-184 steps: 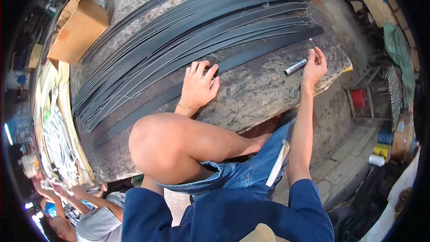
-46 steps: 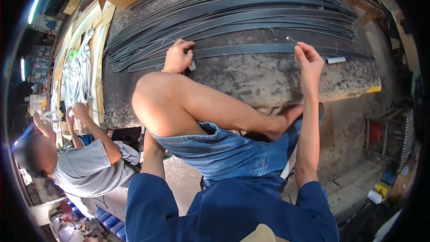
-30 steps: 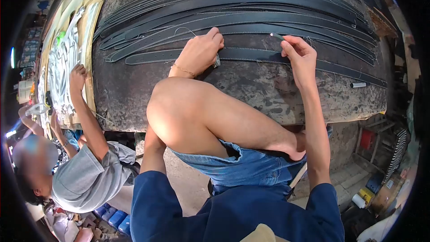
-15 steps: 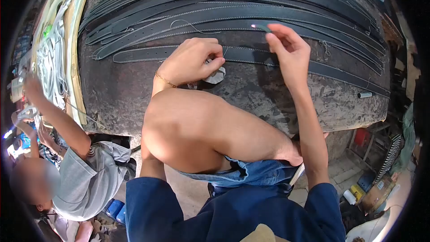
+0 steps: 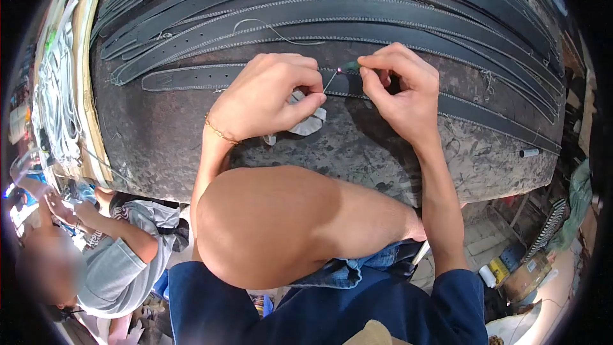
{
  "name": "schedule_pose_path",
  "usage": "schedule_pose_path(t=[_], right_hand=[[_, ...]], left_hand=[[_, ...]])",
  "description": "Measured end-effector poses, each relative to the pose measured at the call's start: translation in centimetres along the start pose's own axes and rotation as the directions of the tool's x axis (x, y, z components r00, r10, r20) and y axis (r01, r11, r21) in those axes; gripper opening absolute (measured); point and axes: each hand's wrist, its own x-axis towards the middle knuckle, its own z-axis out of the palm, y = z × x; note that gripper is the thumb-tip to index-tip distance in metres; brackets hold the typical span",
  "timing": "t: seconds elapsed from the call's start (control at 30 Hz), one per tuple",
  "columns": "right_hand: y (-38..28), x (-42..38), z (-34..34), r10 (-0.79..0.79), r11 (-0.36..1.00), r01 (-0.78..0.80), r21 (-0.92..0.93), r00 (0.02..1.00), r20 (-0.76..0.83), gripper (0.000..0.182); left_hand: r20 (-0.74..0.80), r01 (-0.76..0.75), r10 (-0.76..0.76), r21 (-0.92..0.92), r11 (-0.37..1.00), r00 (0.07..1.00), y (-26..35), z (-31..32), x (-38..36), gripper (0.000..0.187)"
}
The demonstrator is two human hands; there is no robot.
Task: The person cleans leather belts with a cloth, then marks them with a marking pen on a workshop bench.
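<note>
1. Two hands are working close together at mid-frame over the strap [image 5: 191,78], which is lying across the table [image 5: 159,140] from left of centre towards the right edge.

2. The left hand [image 5: 268,92] is pinching a thread [image 5: 331,82], thumb and forefinger looking closed on it. Doing this well is probably depending on holding the thread straight and clear of the strap.

3. The right hand [image 5: 402,86] is gripping a short dark stick [image 5: 350,65] between thumb and forefinger, the other fingers curling loosely. Its bright tip is appearing right at the thread; whether they are touching, I cannot tell.

4. Good control is likely asking for small finger movements, with the glow staying off the strap's face and stitching, which could be scorching.

5. The left fingertips are sitting very near the glow, so leaving them more thread length would be making sense.

6. A white scrap [image 5: 310,126] is lying just below the left hand; keeping the tip away from it is seeming wise.

7. More straps [image 5: 319,9] are spreading across the upper frame, a loose thread curling over them, so steering the tip clear of those is mattering too.
</note>
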Motion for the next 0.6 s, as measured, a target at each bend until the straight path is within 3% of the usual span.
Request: schedule_pose_path(t=[0.13, 0.6], right_hand=[[-0.03, 0.24, 0.04, -0.051, 0.998, 0.051, -0.033, 0.999, 0.007, 0.013], [-0.16, 0.11, 0.04, -0.086, 0.994, 0.087, -0.069, 0.996, 0.021, 0.013]], left_hand=[[0.022, 0.069, -0.068, -0.062, 0.996, 0.997, 0.31, -0.11, 0.00, 0.007], [0.029, 0.049, -0.047, -0.071, 0.996, 0.998, 0.11, -0.17, -0.05, 0.008]])
